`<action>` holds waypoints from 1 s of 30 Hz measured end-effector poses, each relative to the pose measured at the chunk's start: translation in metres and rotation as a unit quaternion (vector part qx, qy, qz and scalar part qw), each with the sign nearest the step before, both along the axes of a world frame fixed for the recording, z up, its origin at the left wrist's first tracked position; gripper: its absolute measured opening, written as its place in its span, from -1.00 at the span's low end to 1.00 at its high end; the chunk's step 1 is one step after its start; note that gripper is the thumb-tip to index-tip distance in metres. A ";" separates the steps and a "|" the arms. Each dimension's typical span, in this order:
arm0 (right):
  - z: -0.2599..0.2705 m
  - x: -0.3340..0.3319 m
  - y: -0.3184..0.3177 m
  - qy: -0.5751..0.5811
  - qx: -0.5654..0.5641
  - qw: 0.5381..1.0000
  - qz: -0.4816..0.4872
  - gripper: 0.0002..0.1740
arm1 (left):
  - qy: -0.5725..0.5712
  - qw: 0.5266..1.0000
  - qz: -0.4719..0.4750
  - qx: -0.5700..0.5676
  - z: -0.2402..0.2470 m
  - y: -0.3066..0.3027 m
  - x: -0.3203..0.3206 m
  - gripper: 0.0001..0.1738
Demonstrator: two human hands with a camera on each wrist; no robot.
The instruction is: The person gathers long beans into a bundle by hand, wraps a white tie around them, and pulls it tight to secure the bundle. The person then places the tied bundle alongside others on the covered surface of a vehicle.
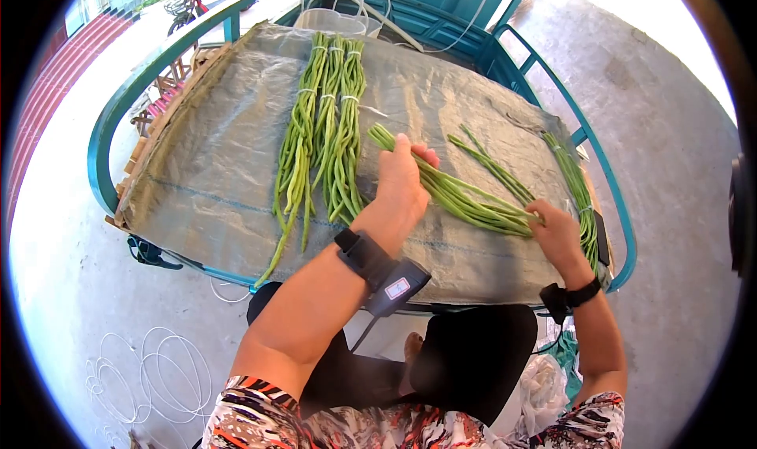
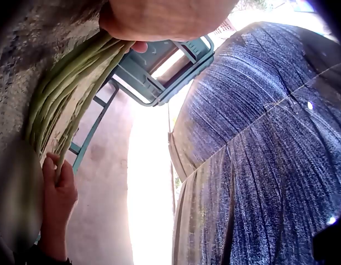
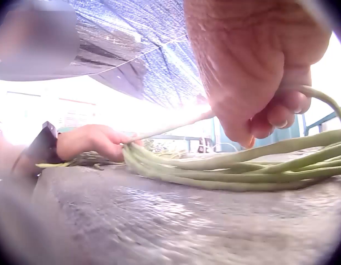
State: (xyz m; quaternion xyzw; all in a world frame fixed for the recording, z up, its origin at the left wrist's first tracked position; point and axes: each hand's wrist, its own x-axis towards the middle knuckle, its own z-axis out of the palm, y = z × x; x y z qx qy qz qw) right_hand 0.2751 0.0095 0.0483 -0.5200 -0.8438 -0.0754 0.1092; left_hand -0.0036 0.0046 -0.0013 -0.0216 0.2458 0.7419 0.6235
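A loose bunch of green long beans [image 1: 465, 201] stretches across the middle of the covered cart bed. My left hand [image 1: 400, 182] grips it near its upper-left end, thumb on top. At the other end, my right hand [image 1: 557, 232] pinches a bean; in the right wrist view that bean [image 3: 319, 95] runs between the curled fingers. Two or so loose beans [image 1: 497, 169] lie just beyond the bunch. Left of my left hand are several bundles of long beans [image 1: 319, 126], tied with white bands near their upper ends.
Another bean bundle [image 1: 574, 177] lies along the right edge of the grey sheet [image 1: 213, 118]. Teal rails [image 1: 607, 173] border the cart on both sides. A clear plastic tub [image 1: 335, 21] stands behind the bed, and coiled white cord [image 1: 169, 374] lies on the floor.
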 end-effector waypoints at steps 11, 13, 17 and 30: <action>0.011 0.048 0.019 0.348 -0.097 0.925 -0.114 -0.85 | -0.026 1.000 0.012 -0.012 0.000 0.001 0.002 -0.76; 0.017 0.039 0.025 0.477 -0.131 0.861 -0.117 -0.85 | -0.026 1.000 0.013 -0.012 0.000 0.000 0.000 -0.76; 0.039 0.015 0.011 0.105 0.252 0.959 -0.080 -0.90 | -0.018 0.999 0.019 -0.024 -0.003 0.002 0.000 -0.73; 0.020 0.023 0.025 0.089 -0.062 0.994 0.019 -0.73 | 0.012 0.999 0.018 -0.030 0.002 -0.002 0.000 -0.75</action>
